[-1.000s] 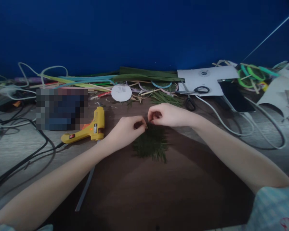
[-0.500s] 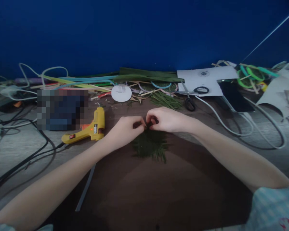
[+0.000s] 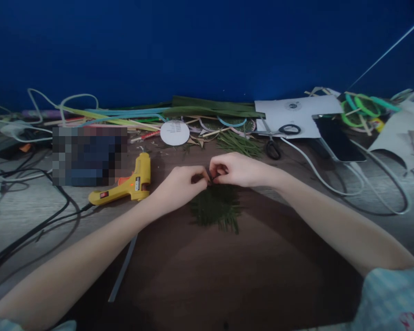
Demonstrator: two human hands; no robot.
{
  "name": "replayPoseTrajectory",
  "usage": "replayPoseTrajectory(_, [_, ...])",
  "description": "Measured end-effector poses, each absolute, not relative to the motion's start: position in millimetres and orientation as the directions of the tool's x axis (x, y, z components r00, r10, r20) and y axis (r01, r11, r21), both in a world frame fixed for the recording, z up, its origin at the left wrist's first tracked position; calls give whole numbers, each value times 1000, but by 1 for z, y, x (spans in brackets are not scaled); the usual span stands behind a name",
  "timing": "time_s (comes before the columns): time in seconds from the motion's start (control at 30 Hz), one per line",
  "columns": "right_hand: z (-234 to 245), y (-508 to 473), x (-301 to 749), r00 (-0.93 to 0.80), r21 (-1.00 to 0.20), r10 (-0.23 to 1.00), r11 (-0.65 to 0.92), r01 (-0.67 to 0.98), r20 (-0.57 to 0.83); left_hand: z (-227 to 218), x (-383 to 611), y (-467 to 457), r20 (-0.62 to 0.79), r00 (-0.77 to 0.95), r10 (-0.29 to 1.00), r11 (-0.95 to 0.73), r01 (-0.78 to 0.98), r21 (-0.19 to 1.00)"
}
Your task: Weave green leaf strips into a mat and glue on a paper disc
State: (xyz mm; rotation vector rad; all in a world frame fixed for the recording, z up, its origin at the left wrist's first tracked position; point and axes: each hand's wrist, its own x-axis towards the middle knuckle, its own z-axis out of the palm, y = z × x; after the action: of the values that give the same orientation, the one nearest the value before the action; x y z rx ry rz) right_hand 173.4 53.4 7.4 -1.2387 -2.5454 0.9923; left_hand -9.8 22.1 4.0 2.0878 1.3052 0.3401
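Both hands meet at the centre of the head view, above the brown work surface (image 3: 207, 276). My left hand (image 3: 184, 184) is closed, thumb and forefinger pinched at the upper edge of a dark green fringed leaf piece (image 3: 215, 209). Close beside it, my right hand (image 3: 236, 169) pinches the same upper edge with curled fingers. The leaf's cut strips spread downward below the hands. Fingers hide the exact spot being gripped, and a tiny dark bit shows between the fingertips. Left of my left hand lies a yellow hot glue gun (image 3: 141, 179).
A clear glue stick (image 3: 122, 271) lies under my left forearm. Behind the hands are black-handled scissors (image 3: 272, 148), cut green strips (image 3: 239, 142), a white round card (image 3: 175, 133) and long leaves (image 3: 210, 108). A phone (image 3: 340, 138) with a white cable sits right; black cables (image 3: 60, 216) run left.
Hardly anything differs. The fingers of my right hand have shifted slightly at the leaf's top edge, and the view has moved a touch.
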Motion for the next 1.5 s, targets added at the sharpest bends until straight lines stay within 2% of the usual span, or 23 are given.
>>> replayPoseTrajectory(0.4, [12,54,177,-747,-663,647,494,563,-151,4,-10,22,-88,496,864,-322,677,662])
replayPoseTrajectory(0.63, [11,55,177,-727,-665,667,469,581,-165,3,-12,23,-105,566,818,-339,621,707])
replayPoseTrajectory(0.83, [10,56,177,-735,-671,659,475,569,-157,0,-11,23,-88,526,846,-306,614,728])
replayPoseTrajectory(1.33, [13,55,177,-727,-661,655,455,597,-206,1,-13,24,-98,549,830,-349,648,677])
replayPoseTrajectory(1.5, [20,55,178,-660,-609,712,419,674,-240,1,-12,23,-85,545,834,-354,647,676])
